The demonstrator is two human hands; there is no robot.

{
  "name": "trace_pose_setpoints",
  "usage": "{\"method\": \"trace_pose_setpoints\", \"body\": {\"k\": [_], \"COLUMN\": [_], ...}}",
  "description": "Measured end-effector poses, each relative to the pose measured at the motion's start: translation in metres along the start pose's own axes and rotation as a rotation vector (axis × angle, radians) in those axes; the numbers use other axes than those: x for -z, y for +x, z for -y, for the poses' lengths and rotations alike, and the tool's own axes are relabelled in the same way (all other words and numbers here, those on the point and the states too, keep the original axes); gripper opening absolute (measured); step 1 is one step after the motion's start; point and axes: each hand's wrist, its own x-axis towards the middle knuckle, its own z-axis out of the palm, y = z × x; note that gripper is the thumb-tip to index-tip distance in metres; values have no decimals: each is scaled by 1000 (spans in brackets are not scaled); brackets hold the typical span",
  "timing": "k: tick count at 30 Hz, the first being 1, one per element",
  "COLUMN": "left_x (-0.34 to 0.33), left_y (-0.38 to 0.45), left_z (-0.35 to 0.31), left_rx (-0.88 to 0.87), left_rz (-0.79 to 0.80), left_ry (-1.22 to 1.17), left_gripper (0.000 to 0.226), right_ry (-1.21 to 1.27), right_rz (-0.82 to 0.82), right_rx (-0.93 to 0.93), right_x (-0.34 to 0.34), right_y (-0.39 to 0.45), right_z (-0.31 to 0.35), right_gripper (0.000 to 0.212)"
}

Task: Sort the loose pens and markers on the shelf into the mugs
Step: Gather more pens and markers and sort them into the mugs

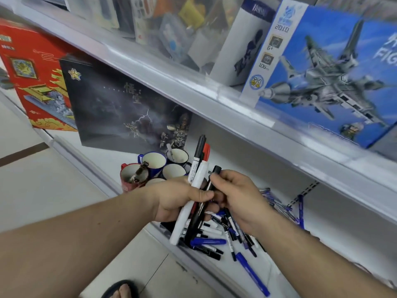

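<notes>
From the head camera, the left hand [182, 198] curls round a bundle of markers [194, 190], white, black and red-capped, held over the shelf [322, 216], while the right hand [238, 196] pinches a slim black pen [211, 183] against that bundle. More loose pens and markers [223, 233] lie heaped just beneath, with the mugs [154, 166] near behind. These look light, stiff and slippery, so mid-barrel seems the safest hold.
</notes>
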Motion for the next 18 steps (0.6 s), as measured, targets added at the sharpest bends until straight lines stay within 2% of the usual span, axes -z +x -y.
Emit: {"method": "trace_pose_setpoints", "body": {"k": [3, 5, 7, 9, 10, 12, 15, 18], "left_x": [-8, -15, -18, -19, -19, -18, -15, -2], "left_y": [0, 0, 4, 7, 8, 10, 13, 11], "left_z": [5, 8, 15, 21, 25, 31, 35, 32], "left_rx": [-5, -23, -39, -51, -51, -48, -66, -105], "left_rz": [-38, -73, -134, -212, -253, -325, -381, -492], "left_ry": [-7, -33, -103, -217, -275, -362, -297, -142], "left_gripper": [47, 53, 47, 29, 20, 21, 20, 10], "right_ry": [64, 55, 34, -115, -188, -235, -241, -285], "right_rz": [-50, -65, -45, 23, 64, 116, 68, -59], "right_rx": [-39, -67, -109, -171, -203, -214, -158, -102], "right_x": [8, 12, 11, 8, 6, 1, 0, 7], "right_y": [-2, -4, -9, -17, -21, -28, -28, -21], "right_z": [-2, -4, -7, -12, -17, -26, -34, -34], "right_gripper": [18, 22, 27, 29, 27, 17, 15, 12]}}
